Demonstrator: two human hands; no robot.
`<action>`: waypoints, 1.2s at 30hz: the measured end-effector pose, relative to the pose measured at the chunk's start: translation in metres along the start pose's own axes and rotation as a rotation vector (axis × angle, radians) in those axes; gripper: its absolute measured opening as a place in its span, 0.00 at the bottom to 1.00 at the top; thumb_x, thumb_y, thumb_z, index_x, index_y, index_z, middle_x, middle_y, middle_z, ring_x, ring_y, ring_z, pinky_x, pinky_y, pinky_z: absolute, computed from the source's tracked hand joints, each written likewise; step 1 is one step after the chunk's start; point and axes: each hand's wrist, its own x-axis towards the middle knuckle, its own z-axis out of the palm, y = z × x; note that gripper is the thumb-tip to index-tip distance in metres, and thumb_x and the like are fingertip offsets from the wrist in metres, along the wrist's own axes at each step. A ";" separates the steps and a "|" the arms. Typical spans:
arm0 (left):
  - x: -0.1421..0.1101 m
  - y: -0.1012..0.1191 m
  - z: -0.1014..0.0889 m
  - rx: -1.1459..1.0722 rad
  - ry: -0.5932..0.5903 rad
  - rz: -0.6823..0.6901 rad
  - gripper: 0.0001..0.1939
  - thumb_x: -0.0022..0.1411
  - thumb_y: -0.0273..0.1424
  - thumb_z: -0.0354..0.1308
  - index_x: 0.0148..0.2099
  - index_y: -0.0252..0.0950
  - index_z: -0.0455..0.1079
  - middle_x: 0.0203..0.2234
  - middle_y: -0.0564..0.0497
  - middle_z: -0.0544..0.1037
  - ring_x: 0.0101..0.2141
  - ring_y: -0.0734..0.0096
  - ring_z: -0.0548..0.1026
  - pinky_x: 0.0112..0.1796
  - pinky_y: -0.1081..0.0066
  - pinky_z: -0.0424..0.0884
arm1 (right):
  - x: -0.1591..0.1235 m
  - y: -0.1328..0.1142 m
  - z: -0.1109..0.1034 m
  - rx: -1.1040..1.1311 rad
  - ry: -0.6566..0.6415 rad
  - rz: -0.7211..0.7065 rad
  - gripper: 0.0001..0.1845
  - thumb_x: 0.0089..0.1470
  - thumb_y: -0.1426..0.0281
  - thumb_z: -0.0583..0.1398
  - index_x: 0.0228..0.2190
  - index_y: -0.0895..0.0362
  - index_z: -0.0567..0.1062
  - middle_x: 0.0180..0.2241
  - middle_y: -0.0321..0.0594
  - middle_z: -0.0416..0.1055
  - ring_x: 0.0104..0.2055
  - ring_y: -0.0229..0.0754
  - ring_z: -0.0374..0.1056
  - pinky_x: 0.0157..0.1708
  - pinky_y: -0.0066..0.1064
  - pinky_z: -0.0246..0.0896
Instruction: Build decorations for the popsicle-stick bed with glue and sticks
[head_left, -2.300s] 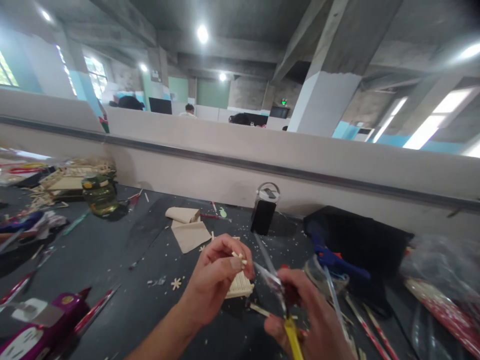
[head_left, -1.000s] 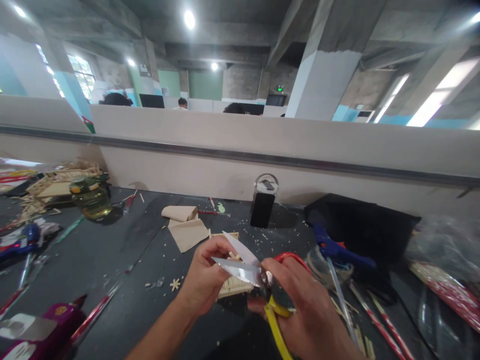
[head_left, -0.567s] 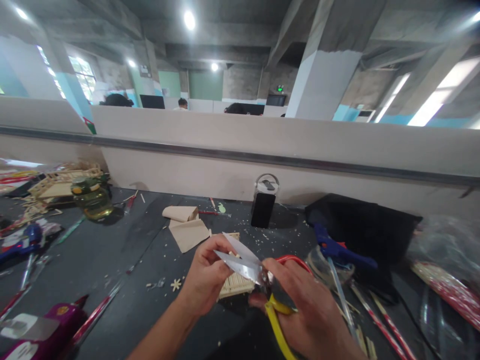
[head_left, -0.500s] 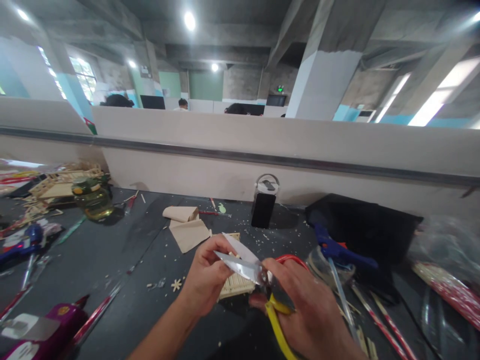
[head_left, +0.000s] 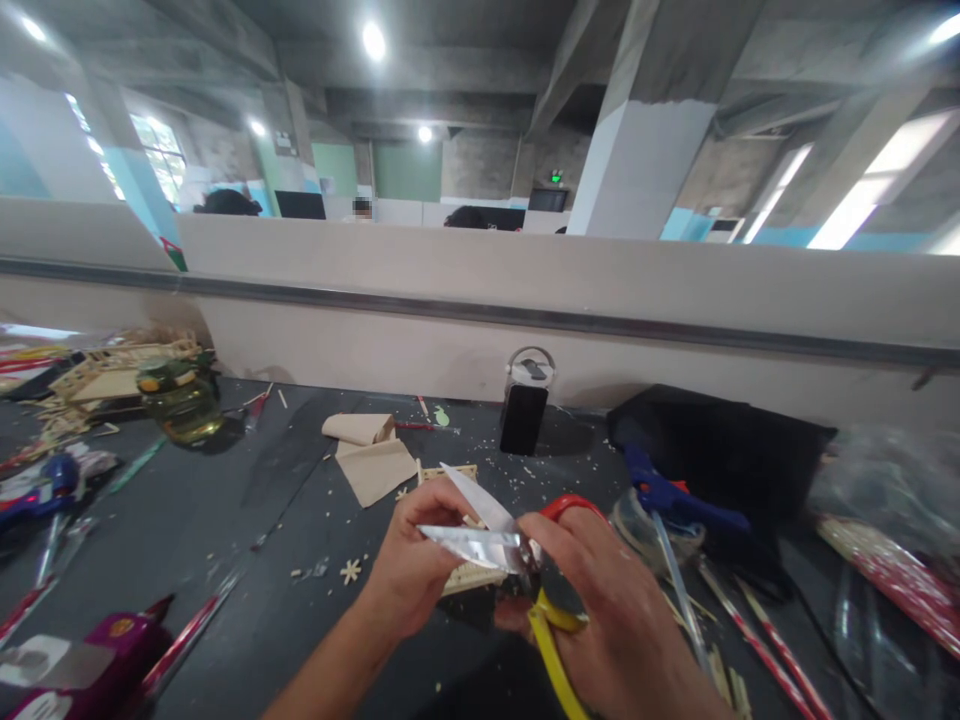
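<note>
My right hand (head_left: 611, 600) is wrapped round the handles of a pair of scissors (head_left: 480, 546), one handle red and one yellow. Their blades are spread apart and point left. My left hand (head_left: 412, 560) is closed in a pinch between the blades, on a small wooden stick (head_left: 472, 521) whose tip shows; the rest is hidden by fingers and blade. Beneath both hands lies a small piece built of wooden sticks (head_left: 474, 578), partly covered. Left of it on the table is a little star of short sticks (head_left: 351, 571).
Folded brown paper (head_left: 375, 470) lies beyond my left hand. A phone (head_left: 523, 420) leans upright near the partition. Blue glue guns sit at right (head_left: 675, 495) and far left (head_left: 56, 480). A jar of yellowish liquid (head_left: 182, 405) and a purple tool (head_left: 90, 665) are at left.
The scissors have turned slightly, and their blades look a little wider apart. Both hands stay in nearly the same place; the whole view has shifted slightly.
</note>
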 end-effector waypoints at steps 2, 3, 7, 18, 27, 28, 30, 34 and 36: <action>0.000 0.000 0.000 0.000 0.003 -0.005 0.09 0.39 0.24 0.70 0.25 0.37 0.74 0.24 0.54 0.75 0.26 0.73 0.70 0.28 0.75 0.65 | 0.000 0.000 0.000 0.001 -0.013 0.008 0.25 0.43 0.71 0.70 0.44 0.54 0.69 0.31 0.38 0.66 0.32 0.46 0.66 0.28 0.34 0.63; 0.000 0.001 0.001 0.000 0.003 -0.009 0.09 0.39 0.24 0.70 0.25 0.37 0.74 0.24 0.54 0.75 0.26 0.73 0.70 0.28 0.75 0.65 | 0.000 0.000 0.000 0.000 -0.024 0.013 0.25 0.43 0.71 0.70 0.44 0.54 0.69 0.31 0.38 0.66 0.32 0.46 0.66 0.28 0.34 0.62; 0.000 0.001 0.001 0.017 0.013 -0.009 0.10 0.38 0.26 0.72 0.24 0.36 0.74 0.23 0.53 0.75 0.25 0.73 0.70 0.28 0.75 0.65 | -0.001 0.000 0.000 -0.011 -0.053 0.039 0.22 0.44 0.70 0.69 0.42 0.54 0.70 0.30 0.37 0.66 0.30 0.44 0.66 0.26 0.32 0.60; 0.001 -0.001 -0.001 -0.004 0.011 0.008 0.10 0.36 0.24 0.72 0.24 0.37 0.75 0.23 0.53 0.76 0.25 0.73 0.71 0.27 0.76 0.65 | -0.001 0.000 0.000 -0.015 -0.039 0.026 0.24 0.47 0.66 0.68 0.46 0.55 0.71 0.31 0.39 0.67 0.32 0.45 0.66 0.29 0.35 0.63; 0.000 -0.002 -0.003 -0.027 -0.020 0.019 0.12 0.39 0.32 0.74 0.26 0.35 0.76 0.23 0.54 0.76 0.25 0.75 0.72 0.26 0.78 0.67 | -0.001 0.004 0.002 -0.048 0.089 -0.104 0.18 0.58 0.62 0.59 0.47 0.59 0.70 0.29 0.43 0.70 0.28 0.45 0.69 0.25 0.34 0.66; 0.000 -0.002 -0.002 -0.051 -0.043 0.018 0.11 0.41 0.31 0.73 0.27 0.36 0.75 0.23 0.54 0.76 0.24 0.75 0.72 0.26 0.78 0.67 | -0.001 0.005 0.003 -0.060 0.103 -0.113 0.18 0.59 0.60 0.58 0.46 0.59 0.69 0.29 0.43 0.71 0.28 0.45 0.69 0.25 0.34 0.67; 0.000 -0.002 -0.001 -0.106 -0.102 0.011 0.08 0.46 0.30 0.71 0.27 0.36 0.75 0.23 0.55 0.77 0.23 0.76 0.73 0.26 0.77 0.67 | -0.002 0.005 0.004 -0.076 0.107 -0.114 0.18 0.60 0.58 0.56 0.46 0.58 0.69 0.28 0.43 0.72 0.27 0.45 0.70 0.25 0.34 0.67; 0.000 0.002 0.003 -0.120 -0.149 -0.005 0.05 0.50 0.28 0.68 0.29 0.36 0.75 0.21 0.54 0.77 0.22 0.77 0.73 0.27 0.77 0.68 | -0.002 0.004 0.006 -0.006 0.144 -0.079 0.20 0.59 0.57 0.58 0.47 0.58 0.68 0.27 0.40 0.73 0.27 0.43 0.72 0.26 0.31 0.68; 0.001 0.005 0.004 -0.109 -0.153 -0.006 0.04 0.51 0.28 0.67 0.30 0.35 0.74 0.22 0.54 0.77 0.22 0.76 0.73 0.28 0.76 0.68 | -0.003 0.004 0.007 0.084 0.169 -0.006 0.20 0.57 0.56 0.60 0.45 0.56 0.69 0.25 0.37 0.72 0.24 0.40 0.70 0.24 0.27 0.67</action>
